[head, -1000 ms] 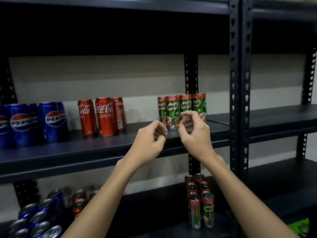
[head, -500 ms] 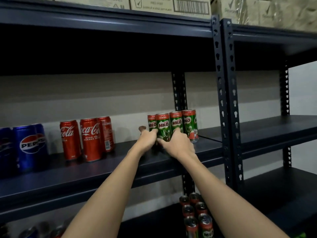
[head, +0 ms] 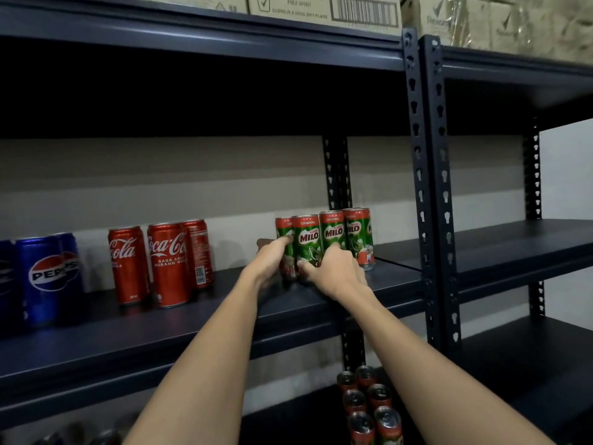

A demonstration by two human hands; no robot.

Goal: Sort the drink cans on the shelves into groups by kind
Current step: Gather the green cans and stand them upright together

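On the middle shelf [head: 192,319], both hands' grips clasp upright green-and-red Milo cans [head: 324,242].

Four green Milo cans [head: 324,242] stand upright, touching in a row on the middle shelf [head: 192,329]. Left of them stand three red Coca-Cola cans [head: 167,263], then blue Pepsi cans [head: 45,277]. More Milo cans [head: 369,406] cluster on the shelf below.
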